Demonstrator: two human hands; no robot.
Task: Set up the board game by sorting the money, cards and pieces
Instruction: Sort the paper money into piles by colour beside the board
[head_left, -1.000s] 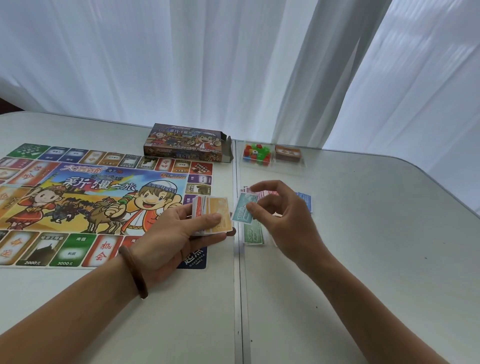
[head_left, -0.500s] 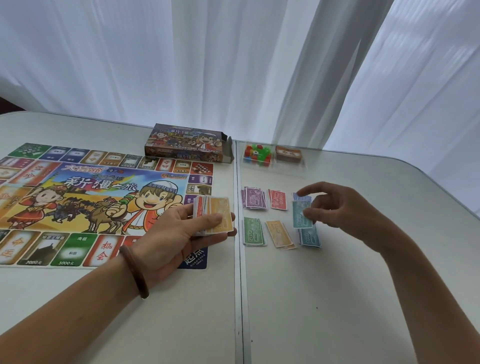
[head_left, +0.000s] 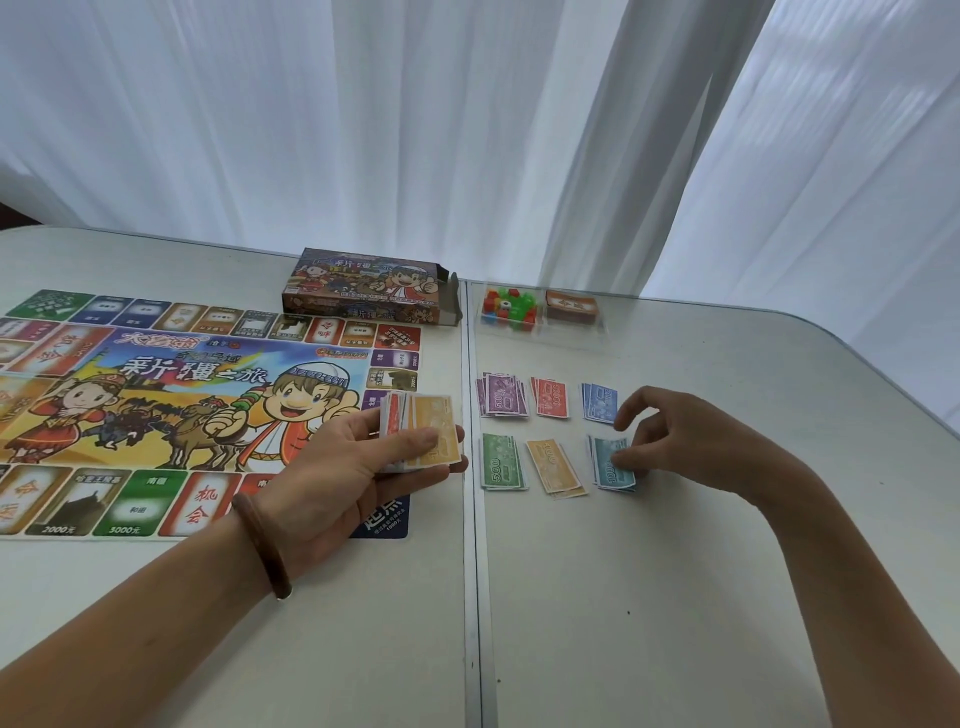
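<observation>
My left hand (head_left: 343, 467) grips a fanned stack of play money (head_left: 426, 431), an orange note on top, over the game board's (head_left: 156, 395) right edge. Six sorted piles lie right of the table seam: purple (head_left: 501, 395), red (head_left: 551, 397) and blue (head_left: 600, 401) in the far row, green (head_left: 500, 462), orange (head_left: 556, 466) and teal (head_left: 610, 470) in the near row. My right hand (head_left: 675, 441) hovers at the teal pile. Its thumb tip rests on the top teal note, and its loosely curled fingers hold nothing.
The game box (head_left: 369, 286) lies at the board's far right corner. A clear tray behind the piles holds coloured pieces (head_left: 506, 309) and a brown card deck (head_left: 571, 305). White curtains hang behind the table. A seam runs down the table's middle.
My right hand carried a teal note from the stack out to the right and laid it on the teal pile. My left hand stayed put with the stack.
</observation>
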